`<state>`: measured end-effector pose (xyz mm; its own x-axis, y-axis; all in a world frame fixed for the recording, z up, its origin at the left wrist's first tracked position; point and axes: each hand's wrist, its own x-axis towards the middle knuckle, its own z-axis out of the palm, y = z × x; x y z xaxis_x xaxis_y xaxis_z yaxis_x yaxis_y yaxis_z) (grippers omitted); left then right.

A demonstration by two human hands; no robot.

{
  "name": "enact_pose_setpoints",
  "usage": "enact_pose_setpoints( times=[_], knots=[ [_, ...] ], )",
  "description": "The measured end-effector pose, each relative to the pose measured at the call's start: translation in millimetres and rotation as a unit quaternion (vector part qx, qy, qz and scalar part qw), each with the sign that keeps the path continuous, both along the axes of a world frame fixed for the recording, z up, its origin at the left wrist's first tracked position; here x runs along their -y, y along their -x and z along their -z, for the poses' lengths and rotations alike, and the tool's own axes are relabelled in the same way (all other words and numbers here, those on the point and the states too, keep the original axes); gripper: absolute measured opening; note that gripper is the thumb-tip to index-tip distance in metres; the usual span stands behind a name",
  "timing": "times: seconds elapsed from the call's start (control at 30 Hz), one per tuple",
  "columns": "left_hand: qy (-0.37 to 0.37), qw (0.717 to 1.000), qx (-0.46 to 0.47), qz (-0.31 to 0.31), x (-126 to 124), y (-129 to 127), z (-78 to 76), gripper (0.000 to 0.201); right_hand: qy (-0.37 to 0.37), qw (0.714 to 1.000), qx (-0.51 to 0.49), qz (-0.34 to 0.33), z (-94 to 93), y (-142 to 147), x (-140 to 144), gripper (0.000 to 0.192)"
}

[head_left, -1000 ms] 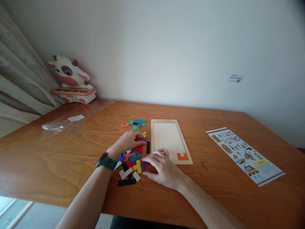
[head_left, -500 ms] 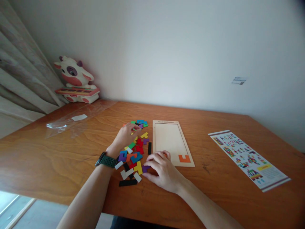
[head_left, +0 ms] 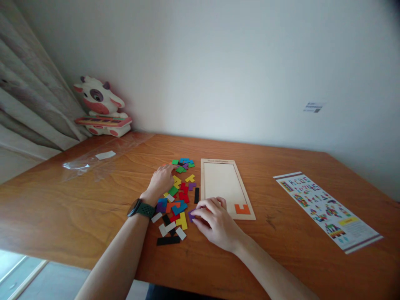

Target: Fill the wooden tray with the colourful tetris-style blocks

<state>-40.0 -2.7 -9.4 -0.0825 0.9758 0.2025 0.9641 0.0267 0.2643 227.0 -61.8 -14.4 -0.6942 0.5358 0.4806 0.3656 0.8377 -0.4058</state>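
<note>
On the desk (head_left: pixel 93 208), the left hand (head_left: pixel 161 181) lies open on the far end of the coloured pieces (head_left: pixel 175 196), while the right hand (head_left: pixel 215 221) pinches a purple piece (head_left: pixel 191 215) at the near-left corner of the tray (head_left: pixel 208 183).

I sit at a desk (head_left: pixel 78 208) of orange-brown wood with a bold grain, pushed up against a plain white wall (head_left: pixel 218 62) that bears one small label (head_left: pixel 312 107) on its right side. A pale grey curtain (head_left: pixel 28 96) hangs in folds at my left, and soft, even daylight lies over the wood. Past the near left edge of the desk I see a strip of light floor (head_left: pixel 18 277).
</note>
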Motion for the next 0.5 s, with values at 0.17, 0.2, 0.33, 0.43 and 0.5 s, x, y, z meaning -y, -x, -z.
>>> enact_pose_setpoints(
  times=[0.17,0.2,0.33,0.43,0.5],
  knots=[
    [0.021,0.999,-0.020,0.015,7,-7,-13.5,0.034,0.008,1.000,-0.017,0.001,-3.2,-3,-2,0.009],
    [0.029,0.999,-0.022,0.017,9,-8,-16.1,0.030,0.013,1.000,-0.022,0.000,-4.0,-4,-3,0.009],
    [0.059,0.998,-0.018,0.012,17,-13,-22.3,0.034,0.021,0.999,-0.045,0.008,-6.8,-10,-9,0.011],
    [0.075,0.997,-0.003,0.009,19,-15,-25.0,0.029,0.018,0.998,-0.057,0.032,-8.0,-17,-16,0.013],
    [0.088,0.996,0.012,0.002,18,-16,-26.9,0.021,0.019,0.996,-0.070,0.053,-9.0,-21,-20,0.014]
  ],
)
